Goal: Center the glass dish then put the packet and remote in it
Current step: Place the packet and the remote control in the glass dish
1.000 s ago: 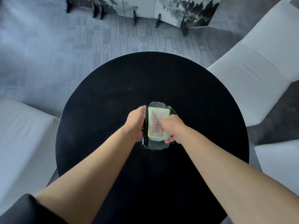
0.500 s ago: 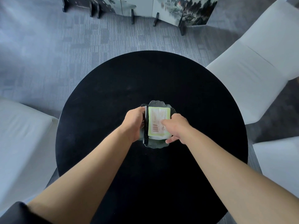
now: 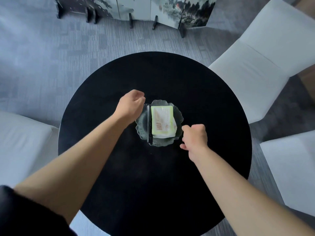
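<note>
A round black table (image 3: 196, 103) fills the middle of the view, with white chairs (image 3: 259, 53) around it and a painted screen (image 3: 153, 9) standing beyond on the grey carpet. Near the table's middle sits the glass dish (image 3: 142, 128), scalloped at its rim. In it lies the green and white packet (image 3: 163, 122), flat, with the slim black remote (image 3: 150, 124) just beside it along its left edge. The left hand (image 3: 130, 106) hangs at the dish's left rim, fingers loosely curled, holding nothing. The right hand (image 3: 195, 137) hovers at the right rim, also loosely curled and empty.
</note>
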